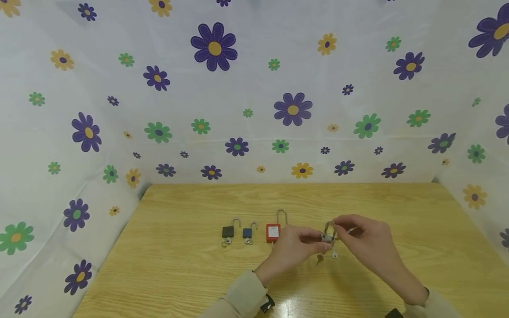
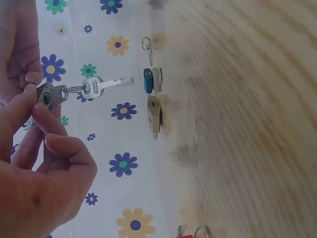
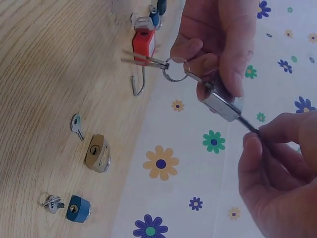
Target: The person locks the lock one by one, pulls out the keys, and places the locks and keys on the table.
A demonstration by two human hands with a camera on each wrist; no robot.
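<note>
A small silver padlock (image 3: 221, 105) is held up in the air between both hands. My left hand (image 1: 292, 245) pinches its body between thumb and fingers. My right hand (image 1: 370, 243) pinches the shackle (image 1: 330, 226) between thumb and fingertips. In the left wrist view, a key (image 2: 59, 94) sits in the keyhole, and more keys (image 2: 94, 88) dangle from its ring. The ring (image 3: 175, 69) shows best in the right wrist view. Fingers partly cover the shackle, so I cannot tell whether it is locked.
Left of the hands lie a black padlock (image 1: 228, 232), a blue padlock (image 1: 247, 233) and a red padlock (image 1: 272, 232), their shackles raised. A brass padlock (image 3: 98, 153), another blue padlock (image 3: 79, 208) and a loose key (image 3: 77, 125) rest on the wooden table (image 1: 179, 274). Flowered cloth (image 1: 254, 84) surrounds it.
</note>
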